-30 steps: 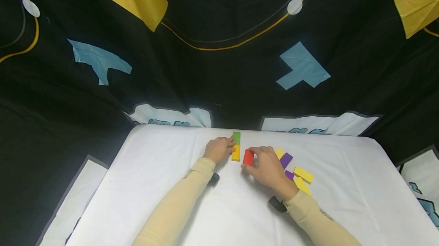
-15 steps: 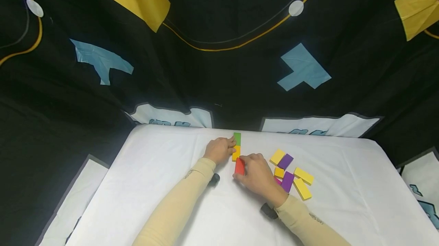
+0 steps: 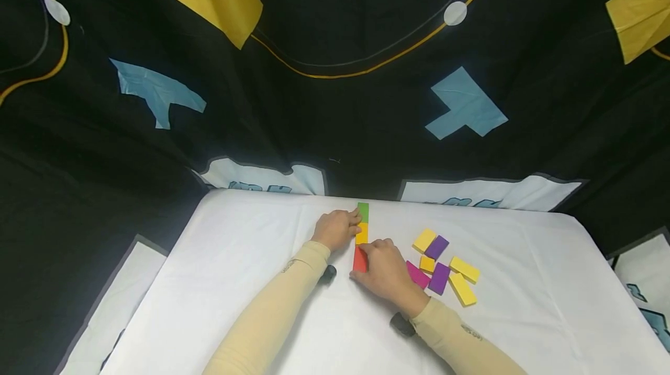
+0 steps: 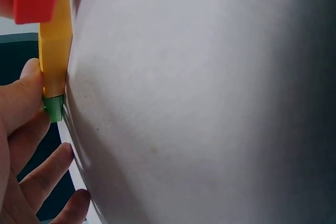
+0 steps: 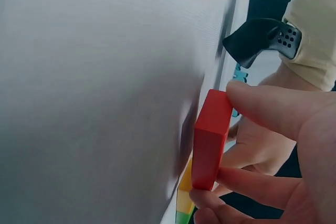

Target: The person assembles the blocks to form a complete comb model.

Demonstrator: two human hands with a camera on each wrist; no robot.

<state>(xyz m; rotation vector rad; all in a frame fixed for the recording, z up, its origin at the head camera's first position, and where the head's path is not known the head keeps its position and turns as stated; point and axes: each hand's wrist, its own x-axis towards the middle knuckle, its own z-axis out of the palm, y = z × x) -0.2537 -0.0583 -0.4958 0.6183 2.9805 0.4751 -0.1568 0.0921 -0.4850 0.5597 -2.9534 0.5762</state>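
A green block [image 3: 363, 211] and a yellow-orange block [image 3: 362, 236] lie end to end in a row on the white-covered table. My left hand [image 3: 333, 230] rests at the row's left side; in the left wrist view its thumb touches the orange block [image 4: 55, 59] and its forefinger is at the green block [image 4: 54, 109]. My right hand [image 3: 388, 273] pinches a red block [image 3: 360, 260] between thumb and fingers at the near end of the row. In the right wrist view the red block [image 5: 210, 140] appears slightly above the cloth; whether it touches the orange one I cannot tell.
Right of my right hand lie loose blocks: a magenta one [image 3: 418, 275], a small orange one [image 3: 427, 264], purple ones [image 3: 439, 278] and several pale yellow ones [image 3: 463, 270]. A black patterned curtain [image 3: 335, 125] hangs behind the table's far edge.
My right hand has carried the red block left and nearer to me, to the near end of the row, uncovering the magenta block and others. The left hand stays at the row.
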